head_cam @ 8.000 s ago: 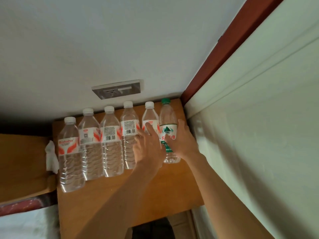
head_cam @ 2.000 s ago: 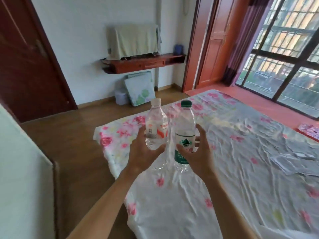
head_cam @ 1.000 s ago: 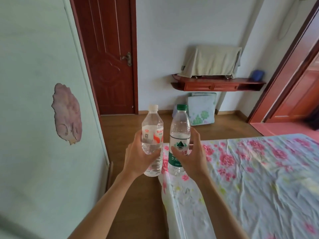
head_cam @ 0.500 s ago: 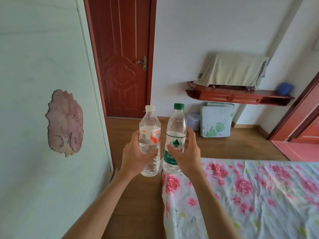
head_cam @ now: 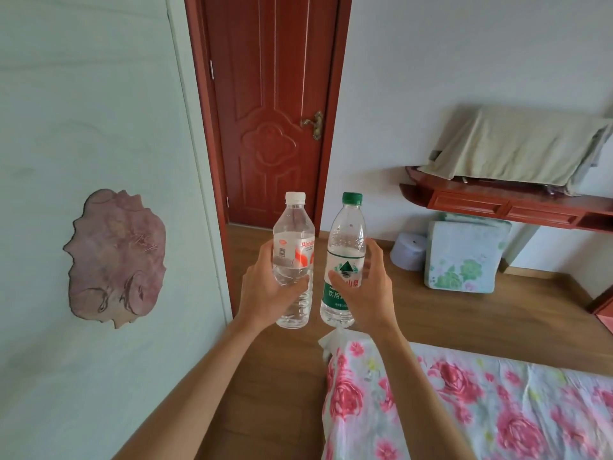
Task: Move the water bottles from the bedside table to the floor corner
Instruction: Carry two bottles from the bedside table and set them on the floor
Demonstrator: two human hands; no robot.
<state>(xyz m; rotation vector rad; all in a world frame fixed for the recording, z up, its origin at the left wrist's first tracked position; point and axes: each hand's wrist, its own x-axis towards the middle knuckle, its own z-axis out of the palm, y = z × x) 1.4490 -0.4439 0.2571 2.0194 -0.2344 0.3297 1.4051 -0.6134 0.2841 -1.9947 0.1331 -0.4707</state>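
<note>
A red-brown door (head_cam: 275, 111) is at the back, with a gold handle (head_cam: 313, 122) on its right side. A pale green wall (head_cam: 83, 94) runs along the left, with a pink shape (head_cam: 114, 257) on it. The back wall (head_cam: 464, 54) is white. The floor (head_cam: 431, 310) is brown wood. A red-brown shelf (head_cam: 497, 204) hangs on the back wall, and a tan cloth (head_cam: 517, 151) covers something on it. Under it stand a flowery cushion (head_cam: 464, 257) and a small round tub (head_cam: 409, 250). A bed (head_cam: 497, 410) with pink flowers is at the lower right.
</note>
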